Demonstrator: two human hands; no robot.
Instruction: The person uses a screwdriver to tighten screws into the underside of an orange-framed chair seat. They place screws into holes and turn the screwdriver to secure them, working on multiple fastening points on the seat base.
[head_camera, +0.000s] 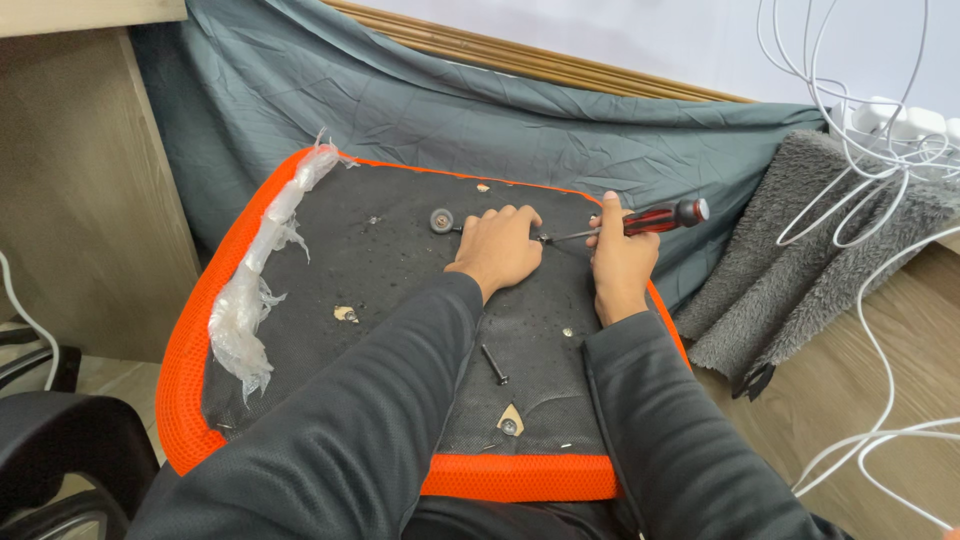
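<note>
An upturned chair seat (360, 250) lies in front of me, black underside up with an orange mesh rim. My right hand (622, 262) grips a red-and-black screwdriver (655, 219), its tip pointing left at a spot near the seat's far edge. My left hand (497, 247) rests palm down on the black surface, fingers at the screwdriver's tip. A dark round washer (442, 220) sits just left of those fingers. A loose black bolt (494, 365) lies on the seat between my forearms.
Torn clear plastic wrap (250, 290) hangs along the seat's left rim. A grey-green cloth (480, 110) lies behind, a grey furry mat (800, 240) at right under white cables (880, 160). A wooden panel (80, 190) stands at left, a black chair part (60, 440) below it.
</note>
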